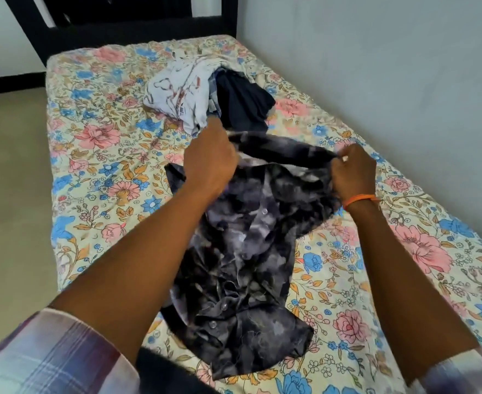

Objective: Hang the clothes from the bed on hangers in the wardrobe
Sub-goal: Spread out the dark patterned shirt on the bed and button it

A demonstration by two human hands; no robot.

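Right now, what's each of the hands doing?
Left hand: closed, gripping the top edge of the dark shirt.
Right hand: closed, pinching the same edge of the shirt.

I have one view only: the head camera, worn at my head, faces forward and down along the bed (97, 177). My hands sit close, mid-frame. The headboard (126, 27) lies far, the wall (390, 66) right, the floor (9, 180) left. The wide-angle lens bends the edges.
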